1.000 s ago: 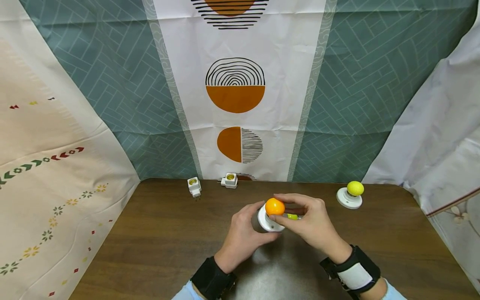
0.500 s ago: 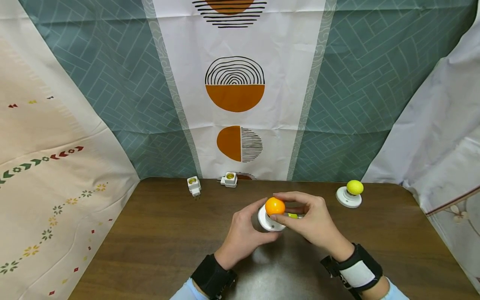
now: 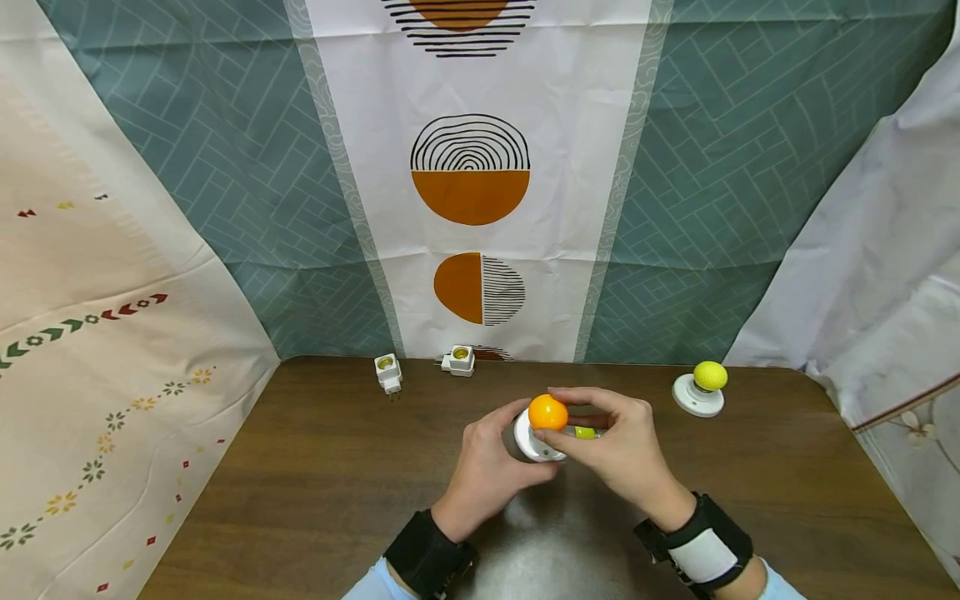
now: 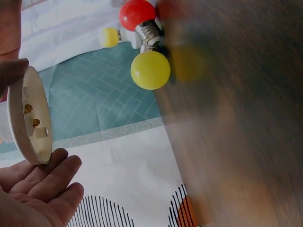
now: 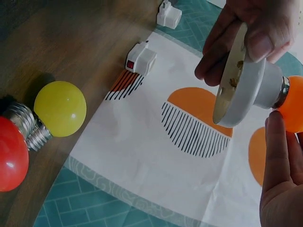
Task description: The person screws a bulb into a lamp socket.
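Observation:
My left hand (image 3: 487, 462) grips a white round lamp holder (image 3: 531, 442) by its rim, raised above the table and tilted. The underside of the holder (image 4: 35, 116) shows small brass contacts in the left wrist view. An orange light bulb (image 3: 548, 412) sits in the holder's socket. My right hand (image 3: 622, 437) pinches this bulb between thumb and fingers. In the right wrist view a strip of the metal thread (image 5: 282, 92) shows between socket and orange glass. Beyond the hands, a yellow bulb (image 5: 60, 109) and a red bulb (image 5: 10, 158) lie on the table.
At the back right stands another white lamp holder (image 3: 699, 400) with a yellow bulb (image 3: 710, 376) in it. Two white plug-in sockets, one upright-looking (image 3: 388, 372) and one sideways (image 3: 458, 361), lie along the table's back edge. Patterned cloth (image 3: 480, 83) hangs behind the table.
The orange bulb and lamp holder have shifted very slightly left. My right wrist has swung a little to the left while the fingers stay on the bulb.

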Demonstrator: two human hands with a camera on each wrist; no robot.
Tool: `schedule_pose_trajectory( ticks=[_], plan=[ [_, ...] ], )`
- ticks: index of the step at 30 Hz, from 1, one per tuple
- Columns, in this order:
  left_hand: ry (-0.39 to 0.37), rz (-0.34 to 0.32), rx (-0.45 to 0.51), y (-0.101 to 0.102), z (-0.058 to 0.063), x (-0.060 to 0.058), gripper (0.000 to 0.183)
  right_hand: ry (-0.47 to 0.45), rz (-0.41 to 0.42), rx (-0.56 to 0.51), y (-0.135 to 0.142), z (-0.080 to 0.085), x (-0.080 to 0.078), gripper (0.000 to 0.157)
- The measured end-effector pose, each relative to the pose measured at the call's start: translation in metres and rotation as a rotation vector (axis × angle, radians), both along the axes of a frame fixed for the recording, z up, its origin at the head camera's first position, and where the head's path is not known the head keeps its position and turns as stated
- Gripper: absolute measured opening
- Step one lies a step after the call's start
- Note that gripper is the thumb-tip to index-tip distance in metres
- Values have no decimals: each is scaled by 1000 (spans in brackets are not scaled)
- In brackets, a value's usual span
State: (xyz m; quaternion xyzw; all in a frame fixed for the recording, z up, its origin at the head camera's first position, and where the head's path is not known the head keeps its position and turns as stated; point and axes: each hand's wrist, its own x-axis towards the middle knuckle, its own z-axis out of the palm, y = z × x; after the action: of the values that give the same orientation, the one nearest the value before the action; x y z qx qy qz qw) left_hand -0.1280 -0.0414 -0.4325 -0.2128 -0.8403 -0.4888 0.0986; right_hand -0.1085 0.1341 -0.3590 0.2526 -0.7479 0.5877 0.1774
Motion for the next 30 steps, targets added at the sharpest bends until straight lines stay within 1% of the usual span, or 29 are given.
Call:
schedule_pose_trajectory(
  ticks=[2, 4, 9, 11, 13, 17, 21, 24, 30],
  plan=[
    [-3, -7, -5, 0, 1, 0, 69, -6, 1, 26, 1, 2, 0, 44],
    [-8, -15, -13, -1, 2, -1, 70, -41, 22, 60, 4, 4, -1, 47],
    [-25, -36, -23, -4, 3, -2, 72, -152, 142, 146, 12, 9, -6, 52],
    [-32, -46, -26, -4, 3, -3, 72, -177, 183, 169, 13, 10, -8, 51],
    [-39, -54, -31, -4, 3, -3, 71, -192, 204, 179, 14, 10, -8, 49],
    [-43, -66, -27, -3, 1, -3, 70, -200, 201, 168, 13, 9, -8, 45],
    [-35, -68, -9, -3, 0, -3, 68, -207, 185, 123, 12, 7, -7, 43],
    [-32, -71, 9, -2, 0, -2, 68, -216, 177, 81, 11, 6, -6, 42],
    [-22, -61, 19, 0, 0, -1, 67, -217, 155, 47, 9, 4, -5, 44]
  ],
)
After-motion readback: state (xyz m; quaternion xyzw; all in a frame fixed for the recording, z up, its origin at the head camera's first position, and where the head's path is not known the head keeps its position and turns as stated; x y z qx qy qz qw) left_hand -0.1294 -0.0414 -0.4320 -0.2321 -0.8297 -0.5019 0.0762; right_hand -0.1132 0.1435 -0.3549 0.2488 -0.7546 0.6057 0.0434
